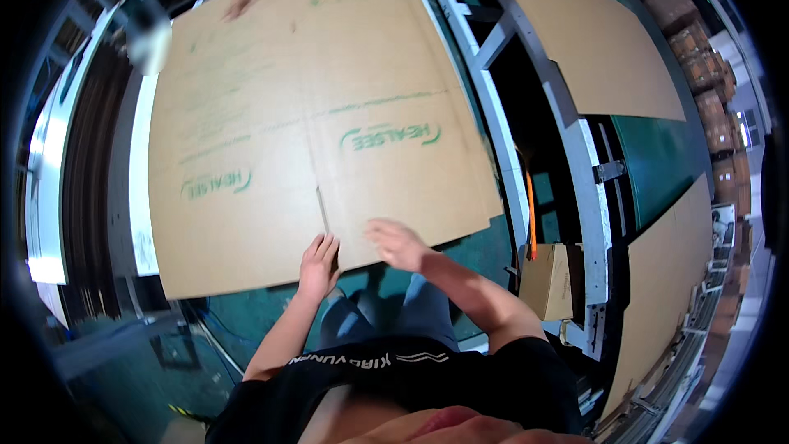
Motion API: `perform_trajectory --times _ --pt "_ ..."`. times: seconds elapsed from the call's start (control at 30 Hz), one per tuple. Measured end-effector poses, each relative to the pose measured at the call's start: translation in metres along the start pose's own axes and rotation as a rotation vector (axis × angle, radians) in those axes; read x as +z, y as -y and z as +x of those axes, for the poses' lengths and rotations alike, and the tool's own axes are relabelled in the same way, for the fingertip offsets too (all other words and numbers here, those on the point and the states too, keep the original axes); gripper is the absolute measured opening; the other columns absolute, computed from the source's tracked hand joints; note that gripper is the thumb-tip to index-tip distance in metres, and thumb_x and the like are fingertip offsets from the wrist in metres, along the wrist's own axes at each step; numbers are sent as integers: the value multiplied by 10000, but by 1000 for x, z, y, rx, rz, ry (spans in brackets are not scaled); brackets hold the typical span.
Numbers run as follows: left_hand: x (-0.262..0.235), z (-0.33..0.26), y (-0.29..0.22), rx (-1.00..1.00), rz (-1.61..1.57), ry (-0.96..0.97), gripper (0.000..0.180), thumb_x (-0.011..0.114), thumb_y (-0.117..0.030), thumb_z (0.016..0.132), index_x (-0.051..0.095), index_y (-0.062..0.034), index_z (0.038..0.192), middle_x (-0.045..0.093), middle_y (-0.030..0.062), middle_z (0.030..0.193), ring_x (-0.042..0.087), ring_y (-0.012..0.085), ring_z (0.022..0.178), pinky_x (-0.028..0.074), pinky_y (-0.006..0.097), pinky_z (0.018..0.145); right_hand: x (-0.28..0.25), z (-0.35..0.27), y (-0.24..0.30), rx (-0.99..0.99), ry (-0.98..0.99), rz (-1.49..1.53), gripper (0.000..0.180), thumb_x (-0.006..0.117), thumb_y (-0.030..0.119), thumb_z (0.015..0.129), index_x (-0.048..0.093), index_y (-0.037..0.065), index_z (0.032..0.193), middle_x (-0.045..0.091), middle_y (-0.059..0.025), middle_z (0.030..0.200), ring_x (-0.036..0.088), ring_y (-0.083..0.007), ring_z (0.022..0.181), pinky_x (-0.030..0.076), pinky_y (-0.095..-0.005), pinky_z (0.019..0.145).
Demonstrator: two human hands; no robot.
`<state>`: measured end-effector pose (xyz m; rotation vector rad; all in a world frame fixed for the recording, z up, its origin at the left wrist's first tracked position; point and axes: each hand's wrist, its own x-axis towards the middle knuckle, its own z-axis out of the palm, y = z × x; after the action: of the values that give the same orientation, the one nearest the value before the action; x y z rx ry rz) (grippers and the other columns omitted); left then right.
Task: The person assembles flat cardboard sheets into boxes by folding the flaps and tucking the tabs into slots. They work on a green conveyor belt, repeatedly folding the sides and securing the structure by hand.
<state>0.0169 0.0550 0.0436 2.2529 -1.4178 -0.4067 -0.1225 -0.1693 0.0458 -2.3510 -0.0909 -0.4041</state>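
A large flat cardboard sheet with green printing and crease lines lies in front of me, its near edge close to my body. A narrow slot runs inward from that edge. At the slot's near end, my left hand rests on the cardboard, fingers pointing forward. My right hand, slightly blurred, is over the sheet just right of the slot. Its fingers are extended, with nothing seen in them; whether it touches the board I cannot tell.
Across the sheet, another person's hands are at its far edge. Metal rails run along the right, with more cardboard beyond. A small carton stands by my right elbow. Dark stacked sheets are at left.
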Motion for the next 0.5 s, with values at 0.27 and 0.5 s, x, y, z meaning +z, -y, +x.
perform_trajectory --times 0.27,0.5 --pt "4 10 -21 -98 119 84 629 709 -18 673 540 -17 1279 511 198 1358 444 402 1296 387 439 1087 -393 -60 -311 937 -693 -968 772 727 36 728 360 33 1408 378 -182 1461 318 -370 1381 259 -477 1135" --pt "40 23 -70 -804 307 111 583 517 -9 834 385 9 1401 445 239 1399 410 397 1317 365 435 1082 -541 7 -607 859 -309 -1214 507 567 97 850 476 76 1349 439 -162 1421 374 -344 1351 309 -481 1110"
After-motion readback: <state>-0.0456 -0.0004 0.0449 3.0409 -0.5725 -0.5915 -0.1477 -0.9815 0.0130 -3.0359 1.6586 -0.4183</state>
